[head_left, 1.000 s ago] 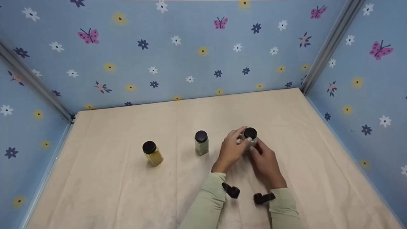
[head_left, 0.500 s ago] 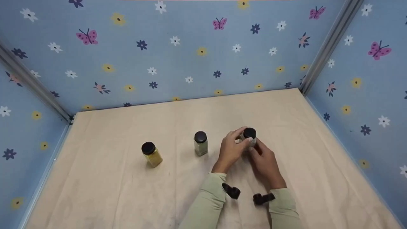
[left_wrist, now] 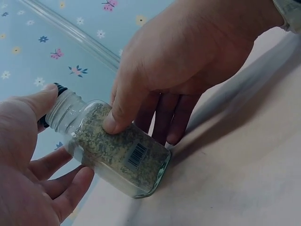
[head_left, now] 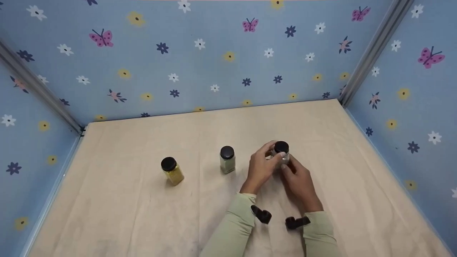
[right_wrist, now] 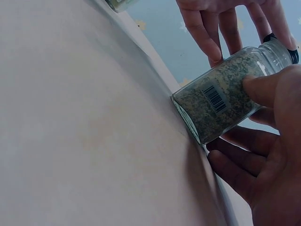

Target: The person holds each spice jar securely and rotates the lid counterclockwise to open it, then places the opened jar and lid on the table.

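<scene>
A clear glass spice jar (left_wrist: 117,150) with dried herbs inside, a barcode label and a black cap (head_left: 281,147) is between my two hands. My left hand (head_left: 262,169) pinches it at the cap and neck, thumb in front. Ridged glass threads (left_wrist: 66,110) show beneath the cap in the left wrist view. Lower down, my right hand (head_left: 300,182) grips the body, its thumb (right_wrist: 263,89) pressed on the side near the shoulder. The jar's base is at or close to the cloth; whether it touches, I cannot tell.
A second black-capped jar (head_left: 227,160) with pale green contents stands upright left of my hands. Farther left stands a jar of yellow contents (head_left: 174,174). Beige cloth (head_left: 107,200) covers the table, with flower-patterned blue panels (head_left: 200,67) behind and at both sides.
The head view has shifted slightly. Both hands keep almost the same hold on the spice jar, and the other two jars stand where they were.
</scene>
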Demonstrator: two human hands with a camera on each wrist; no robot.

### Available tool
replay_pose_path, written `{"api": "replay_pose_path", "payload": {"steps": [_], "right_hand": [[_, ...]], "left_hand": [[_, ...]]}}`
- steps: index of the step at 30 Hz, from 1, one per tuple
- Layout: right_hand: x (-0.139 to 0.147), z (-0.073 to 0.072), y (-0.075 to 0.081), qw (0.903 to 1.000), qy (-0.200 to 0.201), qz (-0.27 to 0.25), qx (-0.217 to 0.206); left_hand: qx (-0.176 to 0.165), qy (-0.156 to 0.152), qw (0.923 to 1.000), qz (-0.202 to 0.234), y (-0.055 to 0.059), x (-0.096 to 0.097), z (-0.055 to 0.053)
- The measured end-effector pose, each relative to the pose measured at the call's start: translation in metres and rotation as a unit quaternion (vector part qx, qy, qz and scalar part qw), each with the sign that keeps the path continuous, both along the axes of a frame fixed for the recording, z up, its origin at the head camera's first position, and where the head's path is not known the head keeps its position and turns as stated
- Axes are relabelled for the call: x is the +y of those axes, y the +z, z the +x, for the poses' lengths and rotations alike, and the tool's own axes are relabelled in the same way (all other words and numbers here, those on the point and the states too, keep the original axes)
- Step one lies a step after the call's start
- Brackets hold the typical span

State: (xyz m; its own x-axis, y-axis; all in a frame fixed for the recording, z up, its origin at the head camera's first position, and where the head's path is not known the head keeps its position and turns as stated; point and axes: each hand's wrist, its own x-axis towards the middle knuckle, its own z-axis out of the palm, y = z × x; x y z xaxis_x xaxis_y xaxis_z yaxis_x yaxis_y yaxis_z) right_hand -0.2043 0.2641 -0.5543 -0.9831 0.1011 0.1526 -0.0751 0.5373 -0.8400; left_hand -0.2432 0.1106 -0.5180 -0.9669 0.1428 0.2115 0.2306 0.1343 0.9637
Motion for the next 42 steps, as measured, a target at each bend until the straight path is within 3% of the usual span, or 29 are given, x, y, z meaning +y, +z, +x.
{"api": "replay_pose_path", "payload": {"steps": [6, 17, 25, 42], "right_hand": [[0.001, 0.001, 0.001, 1.0000, -0.002, -0.001, -0.006], [0.000, 0.001, 0.002, 0.9999, 0.003, -0.001, -0.017], [0.000, 0.001, 0.001, 0.9998, 0.008, -0.002, -0.017], [-0.001, 0.002, 0.002, 0.9994, 0.008, -0.018, -0.029]], "left_hand": [[-0.020, 0.008, 0.9992, 0.033, -0.001, -0.001, 0.003], [-0.031, -0.015, 0.9993, 0.012, 0.001, -0.012, -0.001], [-0.039, -0.008, 0.9991, 0.017, -0.002, -0.019, 0.002], [-0.022, 0.018, 0.9995, 0.015, -0.002, -0.032, 0.007]]}}
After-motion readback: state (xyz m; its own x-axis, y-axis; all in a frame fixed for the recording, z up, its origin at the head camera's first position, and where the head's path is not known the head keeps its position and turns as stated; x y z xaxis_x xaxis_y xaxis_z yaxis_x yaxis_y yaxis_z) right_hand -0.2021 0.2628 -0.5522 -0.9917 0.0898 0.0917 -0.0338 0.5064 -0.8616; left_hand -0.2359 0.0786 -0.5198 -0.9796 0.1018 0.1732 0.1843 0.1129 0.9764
